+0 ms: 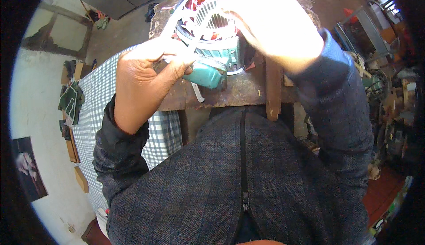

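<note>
Filling 12 o'clock: wooden bench (241, 95), green motor housing (228, 54) on top. Right hand (272, 26) at housing's 2 o'clock, glare-washed; cannot tell opening or hold. Left hand (148, 63) at housing's 8 o'clock, nearly closed, pinching 1 pale strip (195, 43).

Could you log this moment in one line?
motor: on table | left hand: at near-left side | right hand: at opening, overexposed

Strong glare is seen toward the far edge of the table (241, 97), where the right hand (274, 21) is whitened out. Beyond the near edge, the jacket (217, 161) is left dim. Straight lines are bent toward the black rim.
</note>
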The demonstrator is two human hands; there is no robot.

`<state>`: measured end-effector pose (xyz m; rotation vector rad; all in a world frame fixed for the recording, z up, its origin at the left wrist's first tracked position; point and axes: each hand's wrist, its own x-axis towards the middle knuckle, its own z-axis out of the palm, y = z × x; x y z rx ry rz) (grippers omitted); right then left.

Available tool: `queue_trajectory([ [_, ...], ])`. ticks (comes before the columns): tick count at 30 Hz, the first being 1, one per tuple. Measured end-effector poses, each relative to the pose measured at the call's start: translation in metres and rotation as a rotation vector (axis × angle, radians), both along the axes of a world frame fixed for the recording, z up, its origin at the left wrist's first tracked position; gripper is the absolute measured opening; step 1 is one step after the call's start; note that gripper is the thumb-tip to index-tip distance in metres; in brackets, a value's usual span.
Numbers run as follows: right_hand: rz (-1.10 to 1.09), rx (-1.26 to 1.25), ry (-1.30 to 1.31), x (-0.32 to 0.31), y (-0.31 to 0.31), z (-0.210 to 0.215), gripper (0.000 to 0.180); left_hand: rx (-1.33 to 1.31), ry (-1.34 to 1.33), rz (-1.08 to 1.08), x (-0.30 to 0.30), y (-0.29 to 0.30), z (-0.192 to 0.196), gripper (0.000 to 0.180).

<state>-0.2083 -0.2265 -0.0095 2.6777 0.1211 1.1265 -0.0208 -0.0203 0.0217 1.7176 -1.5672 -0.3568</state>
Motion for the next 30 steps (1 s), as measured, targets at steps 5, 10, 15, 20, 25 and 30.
queue_trajectory([
  [5,0.420,0.639,0.127,0.024,-0.030,-0.008,0.030,-0.159,-0.467,-0.057,0.019,-0.005,-0.001,0.014],
  [10,0.056,0.333,0.248,0.035,-0.019,0.001,0.035,-0.120,-0.473,-0.105,0.028,-0.005,-0.005,0.016],
  [15,0.110,0.409,0.210,0.041,-0.014,0.005,0.035,-0.083,-0.281,-0.092,0.035,-0.005,-0.012,0.020],
  [20,0.086,0.403,0.223,0.046,-0.017,-0.001,0.034,-0.165,-0.303,-0.139,0.040,-0.008,-0.015,0.021],
  [25,0.069,0.392,0.226,0.046,-0.017,-0.001,0.033,-0.152,-0.181,-0.080,0.029,-0.018,-0.017,0.018],
  [30,0.042,0.393,0.235,0.048,-0.022,-0.002,0.032,-0.358,-0.326,-0.162,0.020,-0.040,-0.028,0.018],
])
